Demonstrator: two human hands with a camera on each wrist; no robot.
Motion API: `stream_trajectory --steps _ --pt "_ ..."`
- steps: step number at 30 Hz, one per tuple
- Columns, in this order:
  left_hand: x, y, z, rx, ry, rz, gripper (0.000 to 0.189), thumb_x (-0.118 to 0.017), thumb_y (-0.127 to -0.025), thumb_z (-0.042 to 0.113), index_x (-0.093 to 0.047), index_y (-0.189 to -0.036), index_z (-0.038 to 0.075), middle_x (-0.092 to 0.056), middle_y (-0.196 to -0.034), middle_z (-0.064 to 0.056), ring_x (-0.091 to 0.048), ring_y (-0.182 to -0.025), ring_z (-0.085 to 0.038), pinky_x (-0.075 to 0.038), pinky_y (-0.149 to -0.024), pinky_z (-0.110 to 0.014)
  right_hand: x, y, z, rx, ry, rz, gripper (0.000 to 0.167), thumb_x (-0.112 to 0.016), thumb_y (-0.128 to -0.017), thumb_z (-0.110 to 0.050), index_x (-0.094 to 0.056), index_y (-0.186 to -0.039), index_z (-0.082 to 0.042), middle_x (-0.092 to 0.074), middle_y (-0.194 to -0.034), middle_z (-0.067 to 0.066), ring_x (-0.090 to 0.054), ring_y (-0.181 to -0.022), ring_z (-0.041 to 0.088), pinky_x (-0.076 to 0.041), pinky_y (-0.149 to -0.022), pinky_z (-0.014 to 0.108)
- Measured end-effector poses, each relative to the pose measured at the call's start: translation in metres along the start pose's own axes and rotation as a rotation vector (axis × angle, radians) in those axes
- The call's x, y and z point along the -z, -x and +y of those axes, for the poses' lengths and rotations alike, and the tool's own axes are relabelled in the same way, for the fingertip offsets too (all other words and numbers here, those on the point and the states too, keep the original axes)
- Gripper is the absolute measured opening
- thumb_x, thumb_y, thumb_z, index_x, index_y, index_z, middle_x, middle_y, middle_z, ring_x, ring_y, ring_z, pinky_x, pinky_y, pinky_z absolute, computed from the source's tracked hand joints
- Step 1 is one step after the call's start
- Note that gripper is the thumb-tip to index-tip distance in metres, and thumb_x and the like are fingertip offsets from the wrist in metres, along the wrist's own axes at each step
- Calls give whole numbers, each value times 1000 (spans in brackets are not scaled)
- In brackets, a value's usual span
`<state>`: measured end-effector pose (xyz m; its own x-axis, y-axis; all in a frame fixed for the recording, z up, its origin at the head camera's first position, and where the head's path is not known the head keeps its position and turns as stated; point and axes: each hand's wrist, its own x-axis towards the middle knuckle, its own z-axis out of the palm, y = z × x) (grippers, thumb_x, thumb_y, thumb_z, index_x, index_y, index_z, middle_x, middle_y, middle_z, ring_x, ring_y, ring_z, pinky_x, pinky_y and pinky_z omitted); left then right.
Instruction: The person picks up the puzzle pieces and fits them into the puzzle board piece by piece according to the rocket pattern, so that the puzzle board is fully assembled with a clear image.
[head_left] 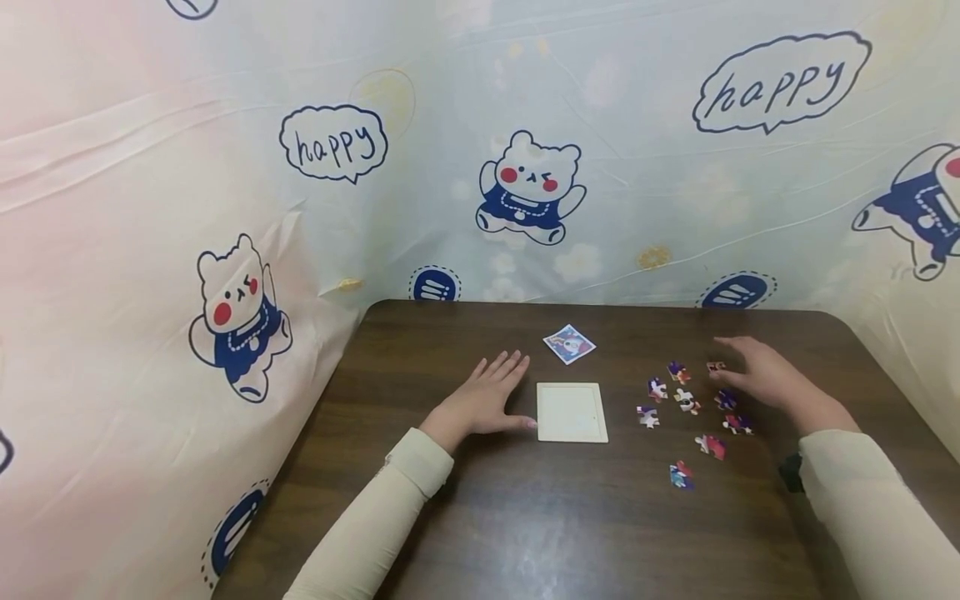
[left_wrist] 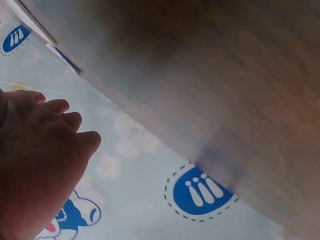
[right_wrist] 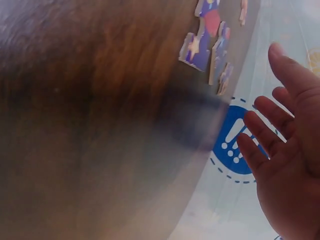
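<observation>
My left hand [head_left: 489,398] lies with fingers spread on the dark table, its thumb tip at the left edge of a pale square puzzle tray [head_left: 568,412]. Over on the right, my right hand [head_left: 768,382] hovers with thumb and fingers apart near a small puzzle piece [head_left: 716,367]. Several colourful jigsaw pieces, among them a white one [head_left: 686,402] and a purple one [head_left: 725,400], lie scattered between tray and right hand. In the right wrist view, that hand [right_wrist: 290,145] holds nothing, with some pieces [right_wrist: 196,50] beyond it. The left wrist view shows the left hand [left_wrist: 45,145] from its palm side.
Behind the tray lies a small square picture card [head_left: 570,344]. One blue and red puzzle piece [head_left: 682,475] sits nearer me than the others. A printed cloth [head_left: 420,167] with bears hangs behind and left of the wooden table [head_left: 525,517].
</observation>
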<state>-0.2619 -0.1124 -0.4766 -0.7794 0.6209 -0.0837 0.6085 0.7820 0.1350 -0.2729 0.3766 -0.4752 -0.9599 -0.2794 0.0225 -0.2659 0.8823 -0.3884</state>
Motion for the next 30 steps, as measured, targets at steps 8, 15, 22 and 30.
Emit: stream_trajectory --steps 8,15,22,30 --pt "-8 -8 9 -17 -5 -39 113 -46 -81 84 -7 -161 15 -9 -166 -8 -6 -151 -29 -10 -119 -53 -7 -3 9 -17 -15 -38 61 -71 -93 -22 -46 -138 12 -43 -135 40 -38 -125 58 -30 -102 69" --pt "-8 -9 15 -13 0 -77 115 -49 -79 84 -9 -161 14 -10 -166 -8 -8 -151 -29 -12 -119 -51 -11 -4 12 12 -2 -38 48 -67 -93 -13 -53 -132 12 -49 -129 39 -43 -121 57 -32 -100 69" --pt "-11 -11 16 -6 6 -113 116 -52 -79 83 -8 -161 14 -9 -166 -7 -7 -151 -28 -10 -119 -51 -15 -6 15 27 38 -33 40 -67 -93 -10 -59 -126 11 -55 -122 36 -49 -115 54 -37 -97 68" --pt "-11 -12 16 17 20 -140 116 -55 -78 82 -11 -161 14 -11 -166 -5 -8 -151 -26 -11 -119 -50 -14 -9 17 27 46 -30 35 -70 -91 -10 -64 -119 10 -58 -114 31 -54 -107 50 -40 -94 66"
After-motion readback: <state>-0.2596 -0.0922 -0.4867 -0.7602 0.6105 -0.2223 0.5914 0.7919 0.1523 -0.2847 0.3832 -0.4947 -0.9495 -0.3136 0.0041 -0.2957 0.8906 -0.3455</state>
